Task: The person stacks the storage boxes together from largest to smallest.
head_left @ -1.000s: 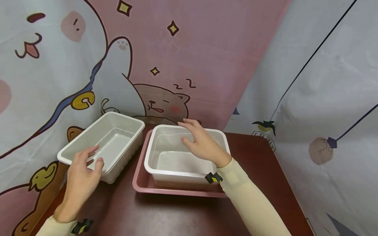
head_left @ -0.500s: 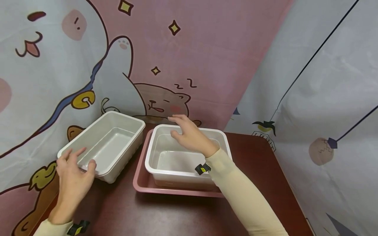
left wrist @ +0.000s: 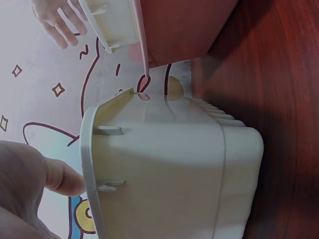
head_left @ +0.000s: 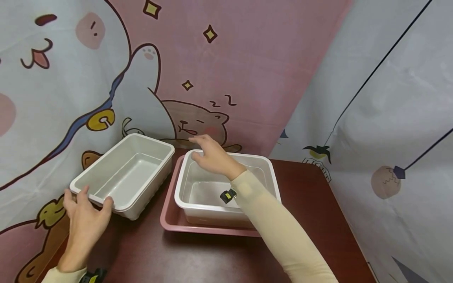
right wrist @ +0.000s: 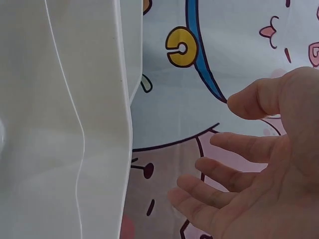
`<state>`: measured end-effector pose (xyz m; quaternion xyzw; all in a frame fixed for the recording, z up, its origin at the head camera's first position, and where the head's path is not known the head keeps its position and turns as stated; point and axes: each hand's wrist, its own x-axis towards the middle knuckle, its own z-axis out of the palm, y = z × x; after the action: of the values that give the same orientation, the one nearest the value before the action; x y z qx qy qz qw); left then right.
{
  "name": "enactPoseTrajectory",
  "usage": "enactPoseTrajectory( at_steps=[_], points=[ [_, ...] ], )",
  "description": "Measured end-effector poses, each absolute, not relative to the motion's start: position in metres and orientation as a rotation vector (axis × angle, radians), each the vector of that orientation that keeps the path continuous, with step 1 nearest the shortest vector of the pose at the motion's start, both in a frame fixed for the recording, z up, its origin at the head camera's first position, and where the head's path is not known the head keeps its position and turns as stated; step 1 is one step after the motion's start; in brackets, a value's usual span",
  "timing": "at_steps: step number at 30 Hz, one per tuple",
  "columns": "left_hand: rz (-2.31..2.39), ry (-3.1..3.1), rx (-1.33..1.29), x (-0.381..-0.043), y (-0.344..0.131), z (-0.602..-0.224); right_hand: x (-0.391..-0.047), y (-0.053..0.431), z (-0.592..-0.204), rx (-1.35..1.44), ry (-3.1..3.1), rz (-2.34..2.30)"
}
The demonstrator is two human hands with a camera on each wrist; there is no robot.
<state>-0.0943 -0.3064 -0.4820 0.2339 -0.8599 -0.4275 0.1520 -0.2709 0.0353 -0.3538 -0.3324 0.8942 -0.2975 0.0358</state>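
Note:
In the head view a white plastic tub [head_left: 141, 167] stands at the left on the table, slanted. My left hand [head_left: 85, 220] is at its near end, fingers spread and fingertips right at the rim. In the left wrist view the thumb [left wrist: 67, 178] meets the rim of this tub [left wrist: 164, 164]. A second white tub [head_left: 212, 212] sits inside a pink tray [head_left: 173, 220]. Over its back left part hovers my right hand [head_left: 216, 157], fingers loosely extended and holding nothing. The right wrist view has this hand [right wrist: 259, 169] beside the rim of the tub [right wrist: 99, 124].
Both tubs show bare floors inside. The dark red table [head_left: 184, 255] reaches its right edge beyond the pink tray. A printed curtain [head_left: 247, 70] hangs close behind the tubs and along both sides.
My right hand has moved left and slightly back above the tub in the tray. My left hand has shifted left and down to the left tub's near rim. The tubs stay put.

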Motion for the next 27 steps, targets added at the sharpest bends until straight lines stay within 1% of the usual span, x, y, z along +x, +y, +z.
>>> enactPoseTrajectory(
  at_steps=[17, 27],
  points=[
    [-1.214, -2.489, 0.697, -0.096, -0.306, -0.486, -0.283, -0.015, -0.360, -1.046, 2.702, -0.850],
    [-1.206, -2.478, 0.699, -0.097, -0.307, -0.486, -0.293, -0.039, -0.371, -1.031, 2.698, -0.785]
  ],
)
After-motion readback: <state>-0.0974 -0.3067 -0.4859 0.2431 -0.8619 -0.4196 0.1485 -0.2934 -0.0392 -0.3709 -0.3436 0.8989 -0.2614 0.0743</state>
